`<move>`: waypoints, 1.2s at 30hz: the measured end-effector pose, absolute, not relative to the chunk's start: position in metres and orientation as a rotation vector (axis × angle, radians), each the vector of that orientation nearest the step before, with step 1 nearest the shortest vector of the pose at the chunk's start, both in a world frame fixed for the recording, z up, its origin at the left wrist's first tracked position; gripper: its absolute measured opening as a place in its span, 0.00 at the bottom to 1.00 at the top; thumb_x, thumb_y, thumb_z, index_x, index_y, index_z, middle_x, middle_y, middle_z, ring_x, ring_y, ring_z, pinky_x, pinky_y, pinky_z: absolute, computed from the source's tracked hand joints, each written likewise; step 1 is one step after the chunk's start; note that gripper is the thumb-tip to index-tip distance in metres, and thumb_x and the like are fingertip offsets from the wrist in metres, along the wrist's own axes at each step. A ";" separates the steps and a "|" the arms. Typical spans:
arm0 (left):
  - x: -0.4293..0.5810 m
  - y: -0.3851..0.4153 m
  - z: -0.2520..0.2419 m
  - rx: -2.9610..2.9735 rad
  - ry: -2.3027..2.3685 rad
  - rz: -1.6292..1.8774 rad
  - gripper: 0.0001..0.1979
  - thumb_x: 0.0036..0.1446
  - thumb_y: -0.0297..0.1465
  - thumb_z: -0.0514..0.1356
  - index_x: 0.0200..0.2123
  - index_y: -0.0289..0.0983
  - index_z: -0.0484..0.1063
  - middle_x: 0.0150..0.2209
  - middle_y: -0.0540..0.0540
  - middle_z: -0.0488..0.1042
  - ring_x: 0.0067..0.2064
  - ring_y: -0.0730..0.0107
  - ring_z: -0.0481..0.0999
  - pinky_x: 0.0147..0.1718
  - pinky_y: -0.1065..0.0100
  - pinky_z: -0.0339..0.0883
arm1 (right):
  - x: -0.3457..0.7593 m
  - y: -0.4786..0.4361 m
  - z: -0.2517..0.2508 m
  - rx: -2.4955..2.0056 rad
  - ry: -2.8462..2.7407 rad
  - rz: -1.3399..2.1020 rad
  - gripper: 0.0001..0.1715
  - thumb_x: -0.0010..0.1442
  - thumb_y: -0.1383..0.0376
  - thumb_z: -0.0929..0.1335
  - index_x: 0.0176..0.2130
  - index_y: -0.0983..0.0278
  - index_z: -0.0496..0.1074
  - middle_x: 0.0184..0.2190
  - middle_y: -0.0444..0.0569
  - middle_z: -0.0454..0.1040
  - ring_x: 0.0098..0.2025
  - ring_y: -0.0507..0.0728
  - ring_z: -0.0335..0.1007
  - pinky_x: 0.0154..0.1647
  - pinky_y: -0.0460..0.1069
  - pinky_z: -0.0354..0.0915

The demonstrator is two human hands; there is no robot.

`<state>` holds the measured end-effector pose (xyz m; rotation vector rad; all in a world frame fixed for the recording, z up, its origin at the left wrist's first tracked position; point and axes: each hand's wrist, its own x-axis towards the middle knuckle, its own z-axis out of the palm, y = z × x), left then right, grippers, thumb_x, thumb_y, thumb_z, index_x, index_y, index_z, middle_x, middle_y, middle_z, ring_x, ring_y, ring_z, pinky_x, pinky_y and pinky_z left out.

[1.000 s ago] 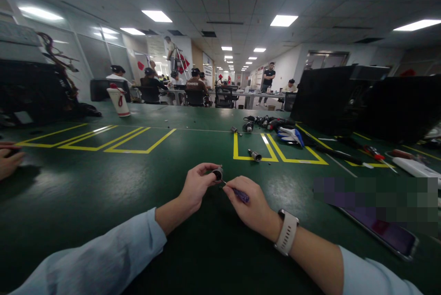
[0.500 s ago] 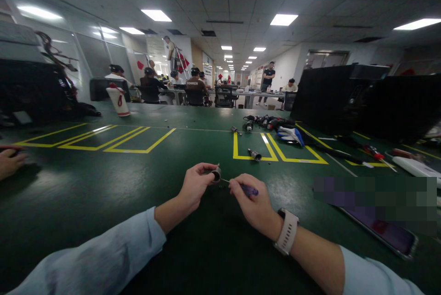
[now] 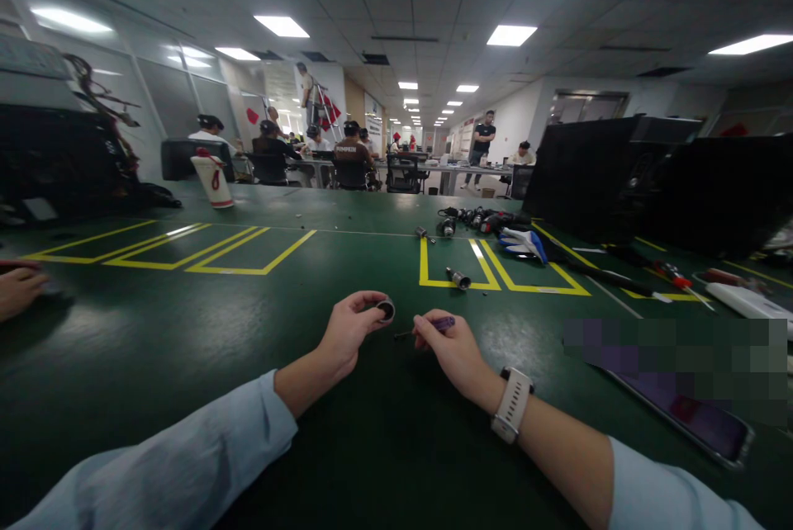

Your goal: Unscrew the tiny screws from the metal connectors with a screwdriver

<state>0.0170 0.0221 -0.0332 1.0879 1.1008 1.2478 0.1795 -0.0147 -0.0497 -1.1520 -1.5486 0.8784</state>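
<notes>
Between the thumb and fingers of my left hand [image 3: 348,333] is a small round metal ring-like part [image 3: 387,312], its dark opening facing me. My right hand [image 3: 455,352], with a pale watch strap at the wrist, pinches a screwdriver [image 3: 443,323] by its purple handle. The thin shaft points left and down toward the green tabletop [image 3: 347,447], apart from the metal part. Something tiny and dark lies around the shaft's tip, too small to name. Beyond my hands a metal cylindrical piece [image 3: 459,278] rests on its side within yellow tape.
Farther back are a heap of dark tool parts [image 3: 477,220] and a blue-white glove [image 3: 522,243]. On the right lie a red-handled screwdriver [image 3: 675,274] and a phone [image 3: 694,414]. A paper cup [image 3: 214,180] stands at back left. Another person's hand [image 3: 20,291] is at the left edge.
The screwdriver has come away from the metal part; its tip now points lower, toward the table. My left hand still holds the part, turned slightly.
</notes>
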 end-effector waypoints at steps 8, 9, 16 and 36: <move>0.014 0.026 -0.039 1.078 1.069 1.230 0.13 0.45 0.19 0.61 0.37 0.33 0.72 0.39 0.43 0.75 0.39 0.67 0.76 0.40 0.66 0.73 | 0.183 -0.020 -0.029 -1.268 -1.619 0.910 0.17 0.56 0.61 0.63 0.19 0.64 0.66 0.13 0.40 0.63 0.17 0.50 0.61 0.22 0.45 0.57; 0.014 0.026 -0.040 1.078 1.069 1.228 0.14 0.45 0.19 0.61 0.37 0.33 0.72 0.39 0.43 0.75 0.40 0.66 0.76 0.41 0.66 0.73 | 0.184 -0.020 -0.027 -1.274 -1.616 0.931 0.17 0.55 0.62 0.63 0.18 0.64 0.65 0.12 0.40 0.62 0.17 0.50 0.60 0.21 0.45 0.57; 0.017 0.019 -0.030 1.124 1.107 1.242 0.15 0.41 0.20 0.63 0.37 0.31 0.74 0.39 0.41 0.76 0.41 0.64 0.76 0.40 0.66 0.72 | 0.179 -0.026 -0.034 -1.106 -1.514 0.973 0.17 0.56 0.57 0.64 0.22 0.65 0.67 0.16 0.42 0.66 0.21 0.51 0.63 0.24 0.46 0.60; 0.017 0.013 -0.031 1.308 1.143 1.187 0.14 0.41 0.26 0.64 0.36 0.32 0.74 0.35 0.43 0.77 0.37 0.65 0.77 0.38 0.66 0.70 | 0.174 -0.034 -0.037 -0.971 -1.810 0.394 0.07 0.58 0.69 0.63 0.32 0.64 0.71 0.30 0.48 0.73 0.33 0.54 0.68 0.35 0.49 0.64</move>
